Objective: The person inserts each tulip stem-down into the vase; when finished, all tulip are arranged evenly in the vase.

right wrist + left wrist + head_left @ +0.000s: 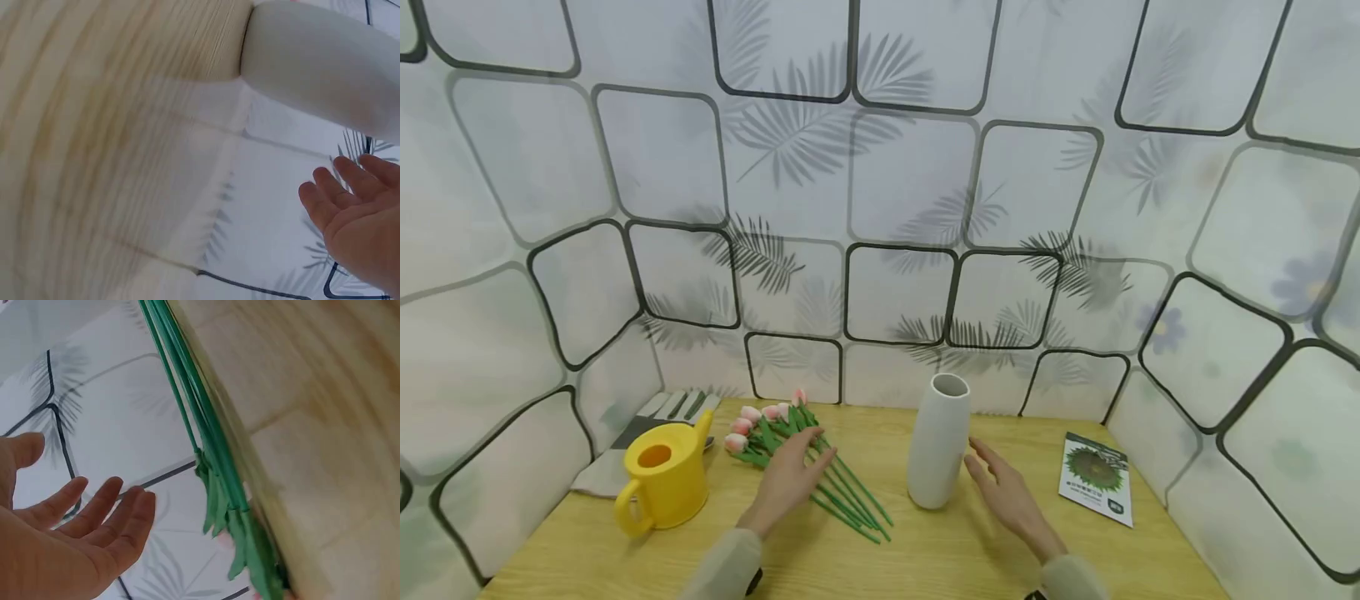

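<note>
A bunch of pink tulips (pixel 772 427) with long green stems lies on the wooden table. Above the stems hovers my left hand (pixel 792 468), fingers spread and holding nothing; in the left wrist view a gap shows between the hand (pixel 87 537) and the green stems (pixel 200 412). A tall white vase (pixel 938 442) stands upright right of the tulips. My right hand (pixel 1002 492) is just to the right of the vase, its fingers extended. The right wrist view shows that hand (pixel 356 212) apart from the vase (pixel 319 62), with nothing in its grasp.
A yellow watering can (pixel 668 475) stands at the left of the wooden table (pixel 820 575). Behind it lies a grey and white cloth (pixel 597 473) with dark patches. A sunflower seed packet (pixel 1096 479) lies at the right. Patterned fabric walls (pixel 895 183) enclose the back and sides.
</note>
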Demonstrator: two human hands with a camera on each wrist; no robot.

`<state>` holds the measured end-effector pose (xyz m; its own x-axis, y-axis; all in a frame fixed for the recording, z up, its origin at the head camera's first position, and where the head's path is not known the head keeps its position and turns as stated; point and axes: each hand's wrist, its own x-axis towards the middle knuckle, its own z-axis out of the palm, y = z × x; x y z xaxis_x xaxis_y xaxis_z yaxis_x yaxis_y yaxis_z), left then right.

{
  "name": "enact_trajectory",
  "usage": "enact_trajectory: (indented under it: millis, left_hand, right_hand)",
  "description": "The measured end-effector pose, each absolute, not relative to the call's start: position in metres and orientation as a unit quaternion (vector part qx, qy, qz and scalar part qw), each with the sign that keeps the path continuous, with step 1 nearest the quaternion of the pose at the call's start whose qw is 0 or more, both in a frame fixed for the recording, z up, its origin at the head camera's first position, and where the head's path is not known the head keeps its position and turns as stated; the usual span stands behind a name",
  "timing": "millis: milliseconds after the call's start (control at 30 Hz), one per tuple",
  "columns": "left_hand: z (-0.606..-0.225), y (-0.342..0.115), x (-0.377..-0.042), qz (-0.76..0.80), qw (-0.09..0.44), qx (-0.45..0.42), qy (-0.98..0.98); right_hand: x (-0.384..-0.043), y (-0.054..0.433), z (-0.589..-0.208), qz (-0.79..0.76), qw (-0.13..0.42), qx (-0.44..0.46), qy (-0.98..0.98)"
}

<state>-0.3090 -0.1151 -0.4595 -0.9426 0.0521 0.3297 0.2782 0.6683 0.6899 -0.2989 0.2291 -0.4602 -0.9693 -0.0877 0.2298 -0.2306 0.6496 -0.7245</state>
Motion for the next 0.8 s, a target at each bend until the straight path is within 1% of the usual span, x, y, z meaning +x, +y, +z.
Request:
enact_trajectory:
  millis: [100, 233, 500, 800]
  left_hand:
    - [-0.462, -0.125, -0.311, -0.481, 0.128, -0.07, -0.864]
    - [-0.464, -0.143, -0.314, -0.537, 0.108, -0.037, -0.836]
    - [-0.468, -0.177, -0.308, -0.547, 0.084, -0.024, -0.833]
    - [-0.475, -0.189, -0.31, -0.557, 0.028, 0.002, -0.83]
  right_hand:
    - [-0.302, 0.224, -0.458, 0.479, 0.09, 0.075, -0.87]
    - [-0.305, 0.216, -0.45, 0.554, 0.1, 0.073, -0.823]
    - [-0.31, 0.203, -0.429, 0.617, 0.1, 0.084, -0.776]
    - [-0.316, 0.195, -0.418, 0.627, 0.106, 0.092, -0.767]
